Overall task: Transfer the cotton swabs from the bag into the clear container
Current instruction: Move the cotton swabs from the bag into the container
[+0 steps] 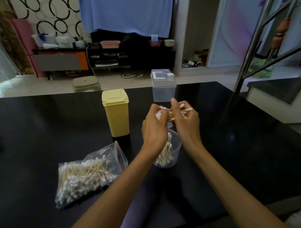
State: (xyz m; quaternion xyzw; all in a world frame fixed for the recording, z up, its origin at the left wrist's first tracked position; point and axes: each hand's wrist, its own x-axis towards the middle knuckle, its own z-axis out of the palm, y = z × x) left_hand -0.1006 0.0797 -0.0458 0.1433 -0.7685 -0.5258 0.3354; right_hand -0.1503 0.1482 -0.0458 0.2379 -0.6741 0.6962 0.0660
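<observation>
A clear zip bag (89,173) with a red seal lies on the black table at the left, holding many wooden cotton swabs. A clear round container (174,156) stands under my hands with several swabs upright inside. Above it, my left hand (154,129) and my right hand (186,122) together grip a bundle of cotton swabs (171,115) lying sideways. White tips stick out at both ends of the bundle, and one swab pokes out to the right.
A yellow lidded box (116,114) stands upright left of my hands. A clear square box with a lid (164,87) sits at the table's far edge. A metal stair rail (258,40) rises at the right. The black table (246,151) stretches wide on both sides.
</observation>
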